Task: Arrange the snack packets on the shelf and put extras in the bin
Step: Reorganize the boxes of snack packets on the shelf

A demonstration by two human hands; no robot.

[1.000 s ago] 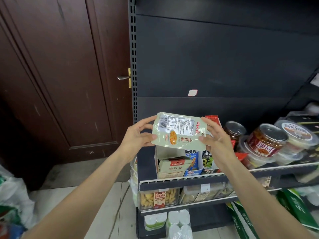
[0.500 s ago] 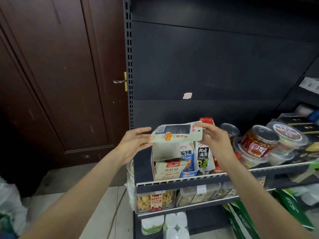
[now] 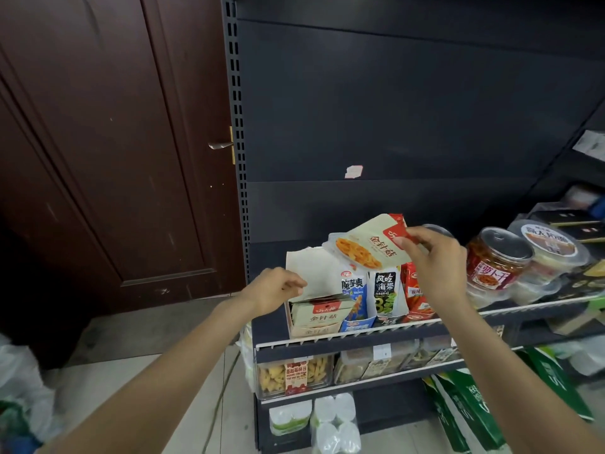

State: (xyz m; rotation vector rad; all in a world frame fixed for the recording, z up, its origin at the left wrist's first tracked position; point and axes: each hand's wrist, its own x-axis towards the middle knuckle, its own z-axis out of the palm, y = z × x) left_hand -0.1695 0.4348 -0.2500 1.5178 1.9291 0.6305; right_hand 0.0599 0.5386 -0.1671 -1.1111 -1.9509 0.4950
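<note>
At the left, the left hand [image 3: 274,291] is rested against the raised flap of the open pale cardboard display carton [image 3: 314,290], fingers curled loosely; whether the flap is pinched or merely steadied cannot be told. Inside the carton, several cream packets with a red logo [image 3: 316,314] are stacked upright at the front of the dark metal shelf [image 3: 343,337].

Above and just right of the carton, a flat cream foil snack packet printed with orange mushrooms [image 3: 366,245] is held tilted, its upper right corner pinched between thumb and fingertips of the right hand [image 3: 433,260] (the rest of the hand is loosely open).

Several risks can be judged from here. The packet is gripped by one corner only, so it could swing or slip while being lowered, and the slick foil would make that likelier. The carton looks fairly full; if the packet is forced in, the carton could be pushed back or the upright blue-and-white pouches [image 3: 355,290] beside it toppled. Further right, the clear round jars with red labels [image 3: 494,260] could be knocked by the right forearm.
</note>
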